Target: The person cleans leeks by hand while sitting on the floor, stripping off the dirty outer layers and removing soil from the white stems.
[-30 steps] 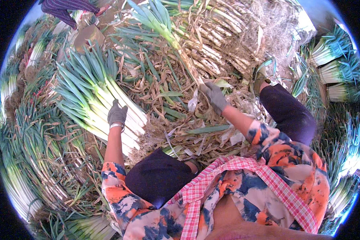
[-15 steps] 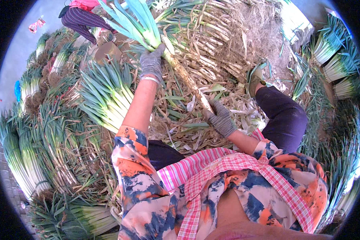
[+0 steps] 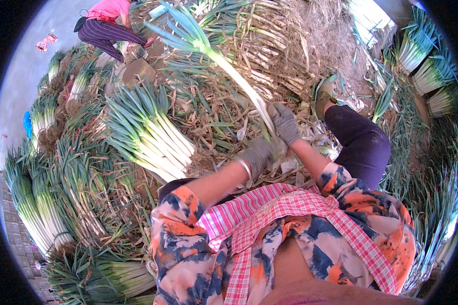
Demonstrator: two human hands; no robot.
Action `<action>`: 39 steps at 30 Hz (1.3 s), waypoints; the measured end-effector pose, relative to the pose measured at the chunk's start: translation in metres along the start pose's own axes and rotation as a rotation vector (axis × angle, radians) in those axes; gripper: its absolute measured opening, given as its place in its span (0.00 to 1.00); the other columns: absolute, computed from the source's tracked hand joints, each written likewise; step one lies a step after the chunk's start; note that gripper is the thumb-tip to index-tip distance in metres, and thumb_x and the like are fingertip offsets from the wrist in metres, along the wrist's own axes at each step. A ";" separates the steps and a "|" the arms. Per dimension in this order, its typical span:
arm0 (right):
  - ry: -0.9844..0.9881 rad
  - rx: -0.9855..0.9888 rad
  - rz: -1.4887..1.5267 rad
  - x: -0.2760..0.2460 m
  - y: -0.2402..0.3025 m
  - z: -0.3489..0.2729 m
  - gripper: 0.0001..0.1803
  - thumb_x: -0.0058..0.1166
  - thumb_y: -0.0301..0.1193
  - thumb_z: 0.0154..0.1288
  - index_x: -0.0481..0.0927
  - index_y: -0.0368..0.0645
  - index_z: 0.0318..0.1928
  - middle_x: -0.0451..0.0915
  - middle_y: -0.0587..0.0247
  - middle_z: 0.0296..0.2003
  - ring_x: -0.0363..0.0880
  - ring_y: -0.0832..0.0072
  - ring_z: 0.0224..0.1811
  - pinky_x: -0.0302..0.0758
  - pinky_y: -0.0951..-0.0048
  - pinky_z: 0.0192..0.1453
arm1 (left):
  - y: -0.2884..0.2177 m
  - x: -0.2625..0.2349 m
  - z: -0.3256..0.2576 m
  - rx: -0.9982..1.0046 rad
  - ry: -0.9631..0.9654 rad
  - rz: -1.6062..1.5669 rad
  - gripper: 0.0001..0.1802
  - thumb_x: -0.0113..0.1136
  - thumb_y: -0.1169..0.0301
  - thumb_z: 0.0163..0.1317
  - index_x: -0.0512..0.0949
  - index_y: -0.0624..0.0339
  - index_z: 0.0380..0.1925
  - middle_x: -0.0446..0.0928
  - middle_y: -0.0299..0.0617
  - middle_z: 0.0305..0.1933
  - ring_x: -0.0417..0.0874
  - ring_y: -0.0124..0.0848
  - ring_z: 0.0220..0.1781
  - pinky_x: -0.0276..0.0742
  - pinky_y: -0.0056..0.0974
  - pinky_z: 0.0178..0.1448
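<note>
One long leek slants across the middle, green leaves up and to the left, its white shaft bare and pale. My gloved right hand is closed around it near the lower end. My gloved left hand is low beside that end, blurred by motion and apparently closed. Blurred pale strips lie next to its fingers; whether it grips them is unclear. The leek's root end is hidden by the hands and the blur. To the left lies a pile of clean leeks with white shafts.
Unpeeled leeks with dry roots lie stacked ahead. Dry peelings cover the ground between my legs. Tied leek bundles stand at left, more bundles at far right. A person in a pink top bends over at the far left.
My left hand has come down from the leek's upper shaft to its lower end. The brownish outer skin is off the shaft, which shows white. My right hand has moved slightly up.
</note>
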State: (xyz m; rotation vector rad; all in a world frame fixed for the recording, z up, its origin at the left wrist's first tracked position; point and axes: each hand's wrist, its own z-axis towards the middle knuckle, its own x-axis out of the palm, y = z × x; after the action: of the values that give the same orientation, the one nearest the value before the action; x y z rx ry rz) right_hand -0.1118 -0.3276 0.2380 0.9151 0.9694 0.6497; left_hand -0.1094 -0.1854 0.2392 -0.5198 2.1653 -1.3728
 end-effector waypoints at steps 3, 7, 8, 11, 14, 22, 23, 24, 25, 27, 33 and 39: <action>-0.061 -0.023 0.012 -0.009 -0.026 0.016 0.12 0.46 0.33 0.60 0.74 0.36 0.36 0.75 0.48 0.30 0.75 0.63 0.33 0.69 0.70 0.38 | -0.016 0.017 -0.039 -0.289 0.379 -0.235 0.21 0.52 0.58 0.56 0.70 0.58 0.47 0.75 0.42 0.37 0.74 0.33 0.37 0.71 0.37 0.38; -0.012 -0.154 -0.074 -0.026 0.003 0.009 0.11 0.44 0.32 0.60 0.74 0.36 0.38 0.75 0.48 0.30 0.76 0.60 0.32 0.70 0.68 0.38 | -0.016 -0.118 -0.003 0.317 -0.430 0.564 0.13 0.51 0.68 0.54 0.70 0.64 0.37 0.73 0.46 0.32 0.75 0.34 0.31 0.71 0.36 0.30; -0.002 -0.165 -0.093 -0.031 0.004 0.001 0.11 0.44 0.31 0.60 0.74 0.37 0.38 0.75 0.48 0.30 0.76 0.60 0.32 0.70 0.68 0.38 | -0.037 -0.144 0.001 -0.099 -0.517 -0.016 0.17 0.57 0.64 0.52 0.70 0.65 0.36 0.71 0.43 0.27 0.73 0.31 0.24 0.69 0.34 0.24; 0.086 -0.155 -0.174 -0.041 0.009 -0.012 0.11 0.44 0.33 0.60 0.73 0.38 0.38 0.75 0.47 0.29 0.76 0.57 0.32 0.71 0.67 0.36 | -0.053 -0.190 0.001 0.214 -0.465 -0.818 0.18 0.64 0.63 0.48 0.71 0.60 0.34 0.70 0.35 0.23 0.65 0.21 0.16 0.55 0.23 0.14; 0.165 -0.080 -0.396 -0.036 0.019 -0.005 0.12 0.45 0.35 0.60 0.72 0.39 0.35 0.75 0.47 0.27 0.76 0.58 0.31 0.71 0.64 0.34 | -0.035 -0.200 0.016 0.282 -0.484 -0.935 0.11 0.62 0.69 0.49 0.73 0.61 0.30 0.70 0.36 0.21 0.63 0.22 0.13 0.54 0.23 0.12; 0.058 -0.109 -0.441 0.062 0.049 0.065 0.12 0.47 0.38 0.57 0.72 0.42 0.33 0.75 0.53 0.28 0.74 0.58 0.33 0.69 0.58 0.40 | -0.023 -0.170 0.030 0.073 -0.758 -1.287 0.06 0.61 0.75 0.48 0.73 0.59 0.27 0.69 0.35 0.20 0.63 0.23 0.15 0.64 0.26 0.13; 0.098 -0.171 -0.487 0.067 0.028 0.084 0.14 0.46 0.40 0.57 0.72 0.42 0.34 0.76 0.52 0.30 0.74 0.58 0.34 0.69 0.58 0.42 | -0.017 -0.173 0.036 0.116 -0.698 -1.301 0.05 0.59 0.76 0.48 0.72 0.60 0.25 0.68 0.35 0.19 0.62 0.23 0.15 0.64 0.26 0.14; 0.136 -0.234 -0.525 0.075 -0.006 0.112 0.16 0.45 0.42 0.58 0.73 0.41 0.35 0.76 0.52 0.31 0.74 0.57 0.36 0.68 0.59 0.43 | -0.019 -0.175 0.035 0.183 -0.646 -1.240 0.05 0.59 0.76 0.49 0.72 0.59 0.25 0.69 0.35 0.20 0.64 0.23 0.15 0.63 0.26 0.15; 0.183 -0.236 -0.503 0.077 -0.004 0.118 0.18 0.44 0.43 0.58 0.73 0.41 0.36 0.76 0.51 0.33 0.74 0.57 0.37 0.68 0.60 0.44 | -0.015 -0.178 0.031 0.248 -0.612 -1.189 0.05 0.59 0.75 0.49 0.72 0.58 0.25 0.70 0.35 0.21 0.65 0.23 0.16 0.62 0.25 0.16; 0.258 -0.160 -0.406 0.074 -0.001 0.124 0.22 0.43 0.46 0.58 0.74 0.40 0.39 0.76 0.50 0.36 0.74 0.56 0.41 0.69 0.62 0.46 | -0.009 -0.183 0.026 0.327 -0.573 -1.106 0.06 0.59 0.73 0.51 0.72 0.60 0.26 0.72 0.37 0.23 0.67 0.24 0.17 0.62 0.25 0.19; 0.159 -0.178 -0.161 0.036 0.044 0.078 0.20 0.47 0.43 0.59 0.73 0.39 0.41 0.77 0.53 0.30 0.77 0.66 0.32 0.72 0.69 0.41 | -0.019 -0.176 0.017 0.370 -0.657 -1.144 0.08 0.60 0.75 0.48 0.72 0.64 0.28 0.70 0.38 0.22 0.64 0.23 0.18 0.63 0.28 0.17; 0.275 -0.253 -0.683 0.053 0.033 0.090 0.15 0.43 0.37 0.61 0.72 0.42 0.45 0.77 0.54 0.35 0.75 0.63 0.40 0.73 0.67 0.44 | -0.023 -0.162 0.027 0.444 -0.509 -1.134 0.13 0.60 0.75 0.48 0.71 0.63 0.34 0.71 0.38 0.26 0.65 0.24 0.21 0.65 0.28 0.21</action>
State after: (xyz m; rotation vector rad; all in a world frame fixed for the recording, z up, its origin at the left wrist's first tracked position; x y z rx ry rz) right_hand -0.0100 -0.3015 0.2695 0.2345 1.3209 0.3004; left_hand 0.0363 -0.1216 0.2863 -1.8179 1.0371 -1.8687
